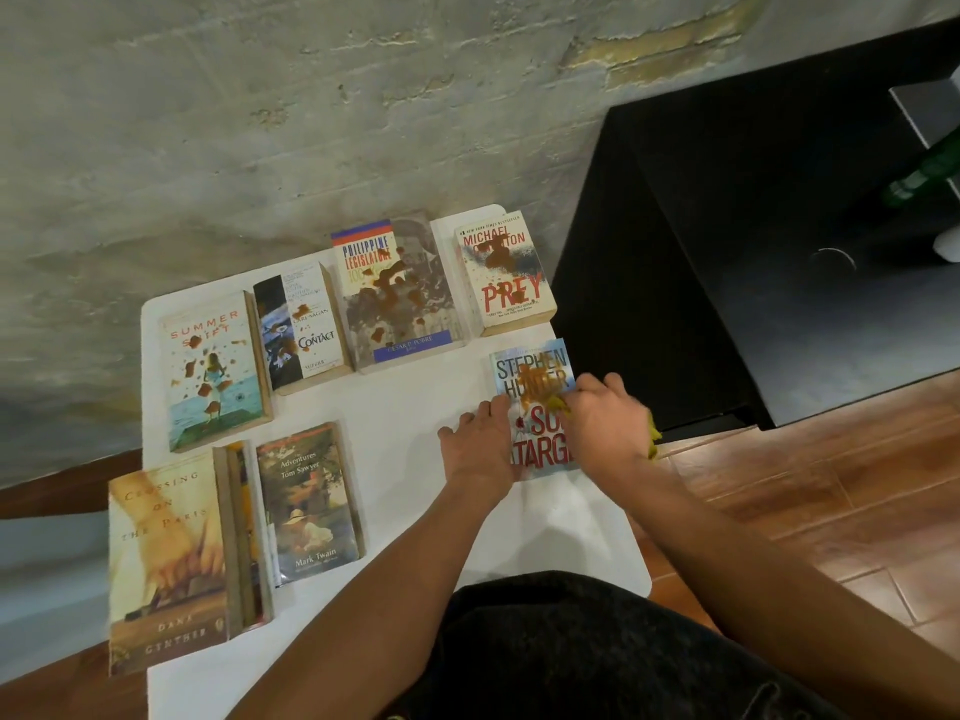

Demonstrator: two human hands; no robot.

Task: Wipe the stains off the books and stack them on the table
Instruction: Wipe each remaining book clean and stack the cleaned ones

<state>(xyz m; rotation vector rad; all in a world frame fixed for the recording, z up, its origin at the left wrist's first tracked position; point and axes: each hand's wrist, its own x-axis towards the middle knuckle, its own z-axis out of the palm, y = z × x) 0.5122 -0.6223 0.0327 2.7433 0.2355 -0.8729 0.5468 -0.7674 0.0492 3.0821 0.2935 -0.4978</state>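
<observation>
Item, right of centre frame: Stephen Hunter paperback, light, pliant, glossy-slick, which we are pinning flat with our left hand, fingers straight, while our right hand is clutching a yellow cloth over its stain.

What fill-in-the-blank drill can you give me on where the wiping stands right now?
1. The right hand rubs a ____ cloth over the blue book.
2. The left hand rests on that book's ____ edge.
3. The brown stains on the Prey book sit over the ____ name.
4. The Tom Sawyer book shows ____ stains.

Missing words: yellow; left; author's; no
</observation>
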